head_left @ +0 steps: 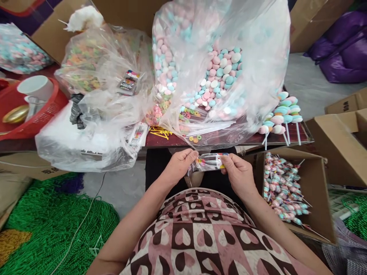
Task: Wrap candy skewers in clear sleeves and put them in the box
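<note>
Over my lap, just in front of the table edge, I hold a small printed plastic wrapper [210, 162] stretched level between both hands. My left hand [181, 165] pinches its left end between thumb and fingers. On the right end, my right hand [239, 172] grips with thumb and fingertips. Whether anything is inside the wrapper I cannot tell. Beyond my hands, a big clear bag of pink, blue and white candies [220, 72] lies open on the table. Candy skewers on white sticks [282, 114] rest at the table's right corner.
A cardboard box of wrapped candy sticks [283, 191] stands to my right. On the table's left are a bag of gummy rings [86, 61], a white plastic bag [86, 141] and a red basket [43, 110]. Green cord [57, 221] covers the floor at left.
</note>
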Action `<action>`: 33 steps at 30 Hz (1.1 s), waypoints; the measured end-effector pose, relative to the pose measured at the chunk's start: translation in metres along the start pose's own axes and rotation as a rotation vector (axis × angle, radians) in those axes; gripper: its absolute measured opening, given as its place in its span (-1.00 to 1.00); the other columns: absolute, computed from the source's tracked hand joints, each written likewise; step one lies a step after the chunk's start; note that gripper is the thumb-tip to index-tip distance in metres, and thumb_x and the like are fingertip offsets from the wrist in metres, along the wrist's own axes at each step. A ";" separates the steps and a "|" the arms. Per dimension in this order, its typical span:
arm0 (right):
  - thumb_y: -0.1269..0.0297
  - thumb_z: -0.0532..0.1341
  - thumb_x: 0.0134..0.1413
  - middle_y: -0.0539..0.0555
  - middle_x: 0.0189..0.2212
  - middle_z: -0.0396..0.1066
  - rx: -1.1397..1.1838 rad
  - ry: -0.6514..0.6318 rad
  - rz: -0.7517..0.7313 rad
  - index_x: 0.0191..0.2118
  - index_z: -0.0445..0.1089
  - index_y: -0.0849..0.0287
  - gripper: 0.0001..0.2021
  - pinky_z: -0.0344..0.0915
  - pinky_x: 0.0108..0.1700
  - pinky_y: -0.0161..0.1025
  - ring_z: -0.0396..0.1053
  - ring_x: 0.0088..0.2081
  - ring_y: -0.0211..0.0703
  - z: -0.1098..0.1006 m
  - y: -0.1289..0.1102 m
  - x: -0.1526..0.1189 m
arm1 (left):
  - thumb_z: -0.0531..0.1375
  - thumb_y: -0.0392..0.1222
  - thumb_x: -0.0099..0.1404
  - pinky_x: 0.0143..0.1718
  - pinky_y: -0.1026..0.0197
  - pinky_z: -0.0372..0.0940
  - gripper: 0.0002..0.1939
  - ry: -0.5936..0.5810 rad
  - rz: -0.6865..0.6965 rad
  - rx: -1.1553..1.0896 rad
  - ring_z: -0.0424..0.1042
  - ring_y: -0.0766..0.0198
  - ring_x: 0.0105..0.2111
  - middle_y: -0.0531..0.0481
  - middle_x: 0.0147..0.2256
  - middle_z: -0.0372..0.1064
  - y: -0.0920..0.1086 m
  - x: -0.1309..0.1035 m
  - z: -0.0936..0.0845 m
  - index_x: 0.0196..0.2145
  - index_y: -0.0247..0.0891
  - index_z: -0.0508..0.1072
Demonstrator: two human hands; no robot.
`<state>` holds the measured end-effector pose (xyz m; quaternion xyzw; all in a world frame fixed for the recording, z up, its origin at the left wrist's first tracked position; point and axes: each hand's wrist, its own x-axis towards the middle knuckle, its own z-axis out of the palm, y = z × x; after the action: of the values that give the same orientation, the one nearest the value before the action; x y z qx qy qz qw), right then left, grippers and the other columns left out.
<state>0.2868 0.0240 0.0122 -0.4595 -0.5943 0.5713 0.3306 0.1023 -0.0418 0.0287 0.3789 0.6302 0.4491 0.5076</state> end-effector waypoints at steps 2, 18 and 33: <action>-0.01 0.25 0.07 -0.04 -0.59 0.30 0.100 -0.043 0.049 -0.52 0.37 0.16 -0.66 0.15 -0.40 -0.31 0.19 -0.50 -0.28 0.002 0.000 0.001 | 0.06 0.18 0.30 -0.47 0.31 0.02 -0.55 -0.004 0.045 0.093 0.09 0.40 -0.51 0.13 -0.55 0.10 0.002 0.000 -0.001 -0.53 -0.25 0.22; -0.05 0.30 -0.03 -0.07 -0.61 0.29 0.156 -0.001 0.075 -0.43 0.42 0.17 -0.66 0.17 -0.47 -0.33 0.19 -0.53 -0.30 -0.004 -0.003 0.007 | 0.26 0.20 0.11 -0.56 0.33 0.02 -0.60 -0.159 -0.201 -0.203 0.02 0.45 -0.63 0.17 -0.57 0.16 0.002 0.005 0.020 -0.37 -0.21 0.36; -0.06 0.27 0.01 -0.08 -0.63 0.29 0.126 -0.065 0.039 -0.44 0.39 0.17 -0.65 0.17 -0.47 -0.34 0.20 -0.57 -0.32 -0.019 -0.007 0.011 | 0.08 0.19 0.28 -0.36 0.22 0.14 -0.59 -0.108 0.013 0.189 0.27 0.25 -0.44 0.02 -0.51 0.34 -0.005 0.015 0.022 -0.42 -0.20 0.45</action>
<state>0.2989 0.0417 0.0204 -0.4304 -0.5586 0.6285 0.3282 0.1204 -0.0252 0.0175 0.4529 0.6387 0.3700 0.5000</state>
